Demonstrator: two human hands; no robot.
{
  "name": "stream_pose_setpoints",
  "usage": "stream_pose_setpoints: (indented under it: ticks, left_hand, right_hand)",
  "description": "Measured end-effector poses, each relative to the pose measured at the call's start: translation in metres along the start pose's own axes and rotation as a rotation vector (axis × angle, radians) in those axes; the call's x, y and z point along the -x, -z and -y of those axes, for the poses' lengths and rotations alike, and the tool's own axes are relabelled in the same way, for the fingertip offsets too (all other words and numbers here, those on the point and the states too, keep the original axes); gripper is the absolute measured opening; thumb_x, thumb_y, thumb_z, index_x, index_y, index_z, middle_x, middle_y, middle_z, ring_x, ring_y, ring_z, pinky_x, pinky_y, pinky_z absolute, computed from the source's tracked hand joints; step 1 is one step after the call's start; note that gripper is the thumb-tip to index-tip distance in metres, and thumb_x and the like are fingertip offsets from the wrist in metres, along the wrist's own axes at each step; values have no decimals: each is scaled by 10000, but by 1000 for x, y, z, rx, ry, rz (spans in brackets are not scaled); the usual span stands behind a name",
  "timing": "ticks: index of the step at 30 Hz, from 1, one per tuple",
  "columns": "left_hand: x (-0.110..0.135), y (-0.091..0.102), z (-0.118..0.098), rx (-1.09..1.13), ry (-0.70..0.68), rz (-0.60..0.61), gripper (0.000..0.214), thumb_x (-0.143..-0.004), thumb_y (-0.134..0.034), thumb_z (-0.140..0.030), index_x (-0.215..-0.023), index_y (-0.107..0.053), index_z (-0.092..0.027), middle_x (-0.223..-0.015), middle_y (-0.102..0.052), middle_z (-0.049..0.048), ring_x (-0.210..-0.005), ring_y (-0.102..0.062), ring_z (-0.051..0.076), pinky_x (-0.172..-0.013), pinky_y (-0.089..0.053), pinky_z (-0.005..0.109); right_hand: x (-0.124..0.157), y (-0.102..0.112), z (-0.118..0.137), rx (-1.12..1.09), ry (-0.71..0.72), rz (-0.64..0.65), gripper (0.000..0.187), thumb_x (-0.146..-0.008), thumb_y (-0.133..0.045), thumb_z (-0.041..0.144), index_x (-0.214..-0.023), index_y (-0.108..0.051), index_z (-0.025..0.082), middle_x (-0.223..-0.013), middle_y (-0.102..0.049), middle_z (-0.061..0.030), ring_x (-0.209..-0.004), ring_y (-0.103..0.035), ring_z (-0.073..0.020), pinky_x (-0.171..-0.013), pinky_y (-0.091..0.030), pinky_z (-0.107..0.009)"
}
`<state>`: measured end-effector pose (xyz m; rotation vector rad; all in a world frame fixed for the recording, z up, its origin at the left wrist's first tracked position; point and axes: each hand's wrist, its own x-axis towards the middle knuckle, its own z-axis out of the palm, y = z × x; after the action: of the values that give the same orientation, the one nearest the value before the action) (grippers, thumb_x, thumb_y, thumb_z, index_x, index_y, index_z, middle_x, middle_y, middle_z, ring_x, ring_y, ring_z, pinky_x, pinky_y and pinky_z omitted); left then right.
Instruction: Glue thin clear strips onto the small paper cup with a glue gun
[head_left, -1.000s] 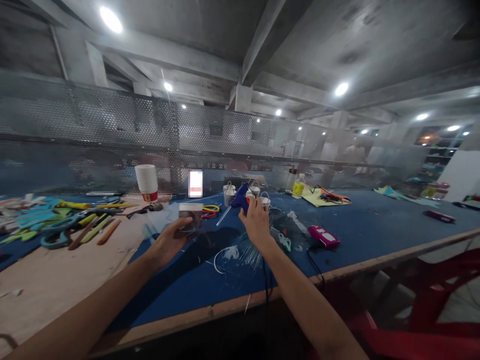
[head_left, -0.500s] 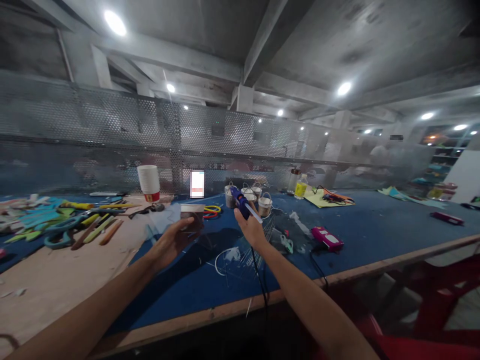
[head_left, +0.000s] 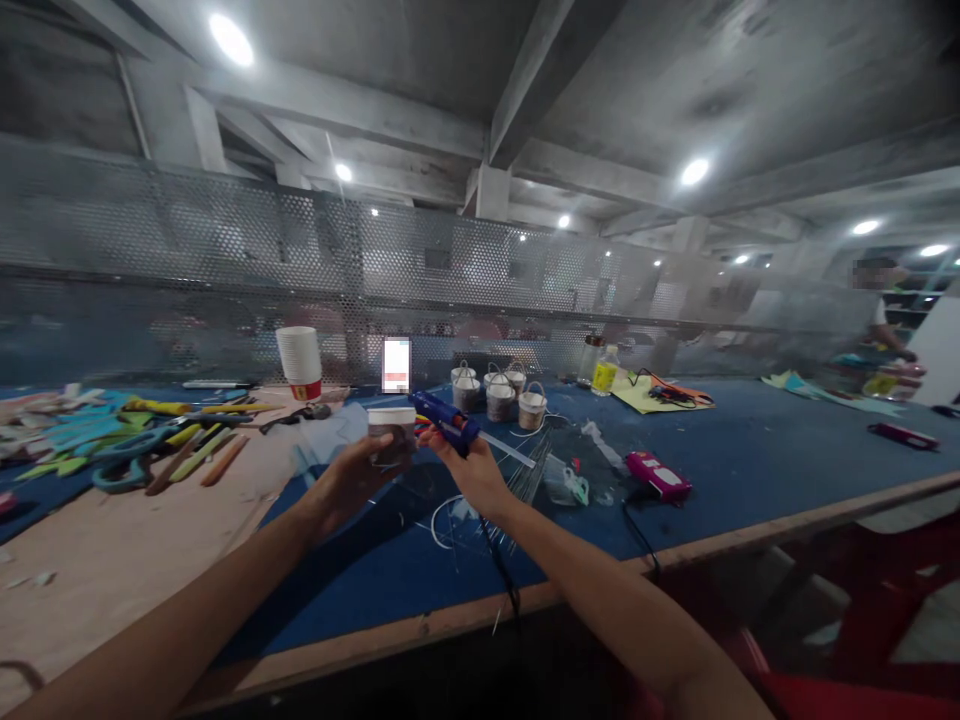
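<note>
My left hand (head_left: 351, 470) is wrapped round a small paper cup (head_left: 391, 436), pale at the rim and brownish-grey below, held above the blue table. In my right hand (head_left: 471, 468) is a blue hot glue gun (head_left: 448, 422) with a whitish glue stick (head_left: 510, 450) out of its back. Its front end points left, close to the cup's rim; whether they touch I cannot tell. Behind the hands stand several small cups with wire handles, like little buckets (head_left: 500, 398). Thin wires (head_left: 525, 480) lie on the table right of my right hand.
A stack of white paper cups (head_left: 298, 358) stands at the back left. Scissors (head_left: 127, 460) and several clay-coloured sticks (head_left: 223, 460) lie on the left. A magenta device (head_left: 657, 475) with a cable, a yellow-labelled bottle (head_left: 604, 372) and yellow paper (head_left: 637, 393) are right. A person (head_left: 885, 310) stands far right.
My right hand has brought the glue gun left and turned it, so its front is now beside the cup. My left hand still holds the cup. A person has come into view far right.
</note>
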<state>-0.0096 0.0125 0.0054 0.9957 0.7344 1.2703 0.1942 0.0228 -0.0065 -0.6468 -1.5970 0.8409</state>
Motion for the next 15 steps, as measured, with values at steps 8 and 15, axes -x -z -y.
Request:
stream_pose_setpoints:
  ticks: [8, 15]
  left_hand:
    - [-1, -2, 0, -46, 15, 30, 392, -823, -846, -364, -1163, -823, -170, -1269, -814, 133, -1210, -719, 321, -1011, -531, 397]
    - [0, -1, 4, -30, -3, 29, 318, -829, -856, -353, -1100, -826, -190, -1146, -840, 98, -1123, -728, 288, -980, -525, 384]
  right_hand:
    - [0, -10, 4, -173, -40, 37, 413, -904, -738, 635, -1055, -801, 256, -1081, -806, -56, -1042, -763, -265, -1084, -541, -453]
    - [2, -11, 4, -170, -74, 63, 453, -904, -731, 648, -1101, -771, 242, -1080, -802, -63, -1029, -762, -255, -1055, -559, -446]
